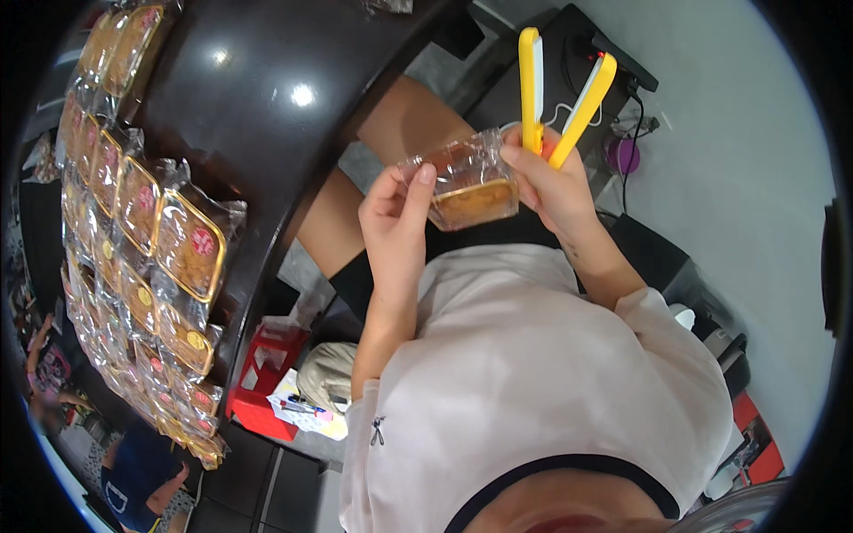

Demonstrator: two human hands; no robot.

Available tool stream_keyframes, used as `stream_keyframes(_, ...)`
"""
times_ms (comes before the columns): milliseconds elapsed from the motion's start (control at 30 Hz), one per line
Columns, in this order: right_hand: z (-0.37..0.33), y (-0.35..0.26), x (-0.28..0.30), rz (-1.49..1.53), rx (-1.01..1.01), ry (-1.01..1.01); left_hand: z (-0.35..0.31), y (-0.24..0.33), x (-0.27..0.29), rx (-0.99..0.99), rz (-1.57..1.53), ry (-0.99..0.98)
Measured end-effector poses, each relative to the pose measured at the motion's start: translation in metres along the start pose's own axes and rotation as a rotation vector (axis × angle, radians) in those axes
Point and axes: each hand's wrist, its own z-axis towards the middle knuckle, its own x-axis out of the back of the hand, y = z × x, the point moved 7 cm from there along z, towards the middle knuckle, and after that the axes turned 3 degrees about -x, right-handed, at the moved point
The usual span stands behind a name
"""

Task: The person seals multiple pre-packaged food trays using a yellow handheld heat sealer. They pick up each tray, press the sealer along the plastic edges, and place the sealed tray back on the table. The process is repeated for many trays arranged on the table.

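Between my hands, above my lap, is a loaf cake in a gold-rimmed tray inside a clear plastic bag [475,203]. My left hand [396,213] pinches the bag's left edge between thumb and fingers. My right hand [558,184] is closed around the lower end of a yellow clamp-style heat sealer [532,84], shaped like a hair straightener. Its two arms stand apart in a V, with pale inner faces, pointing away from me. The right thumb also touches the bag's upper right corner, where the film is bunched. The sealer's jaws are clear of the bag.
To the left, a dark glossy table [267,67] carries rows of bagged cakes [191,247] with round stickers. Beneath its edge is a red basket [267,369]. A dark stand with cables [627,133] and a purple round object [622,155] are at right. Another person [142,480] is lower left.
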Motion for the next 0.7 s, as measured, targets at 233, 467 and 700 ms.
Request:
stream_keyframes(233,0.005,-0.017,-0.006,-0.19,0.067,0.014,-0.003,-0.007,0.005,0.037,0.077,-0.011)
stream_keyframes(467,0.008,-0.008,0.006,-0.081,-0.058,0.004,-0.004,-0.002,0.003,0.032,0.002,-0.09)
stream_keyframes(700,0.01,-0.013,0.003,-0.027,-0.059,-0.008,0.002,0.006,-0.003,0.002,0.058,-0.01)
